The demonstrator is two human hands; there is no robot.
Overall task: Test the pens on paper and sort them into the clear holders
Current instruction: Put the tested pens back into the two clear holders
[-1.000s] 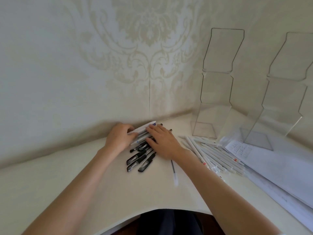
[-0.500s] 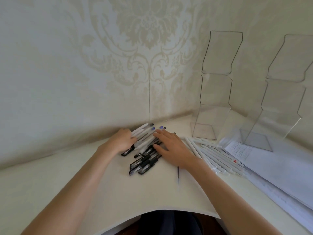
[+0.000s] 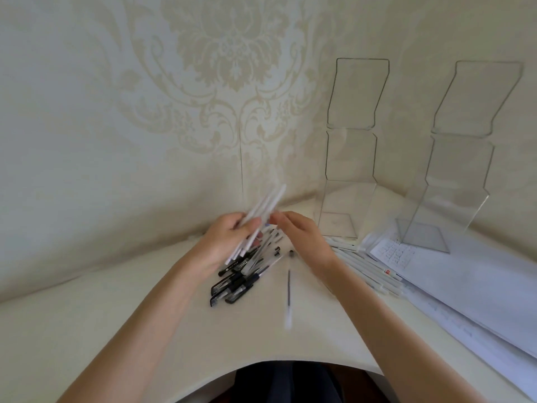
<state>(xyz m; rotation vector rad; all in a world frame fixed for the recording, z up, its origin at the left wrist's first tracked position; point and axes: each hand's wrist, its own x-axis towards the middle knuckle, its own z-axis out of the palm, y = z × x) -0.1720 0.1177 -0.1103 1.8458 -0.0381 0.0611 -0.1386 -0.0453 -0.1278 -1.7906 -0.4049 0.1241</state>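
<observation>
My left hand grips a bundle of white pens, lifted off the table and tilted up to the right. My right hand hovers just right of the bundle with relaxed fingers, and I cannot tell if it touches the pens. Below both hands lies a heap of black-capped pens. A single thin pen lies alone on the table. Several white pens lie in a row to the right. Two clear holders stand at the back right, nothing visible in them. Paper sheets lie at the right.
The cream table ends in a curved front edge near my body. A patterned wall stands close behind the pens and holders. A small black cap lies by my right wrist.
My left hand has gathered the white pens from the pile and raised them off the table. My right hand has lifted off the heap and sits beside the bundle.
</observation>
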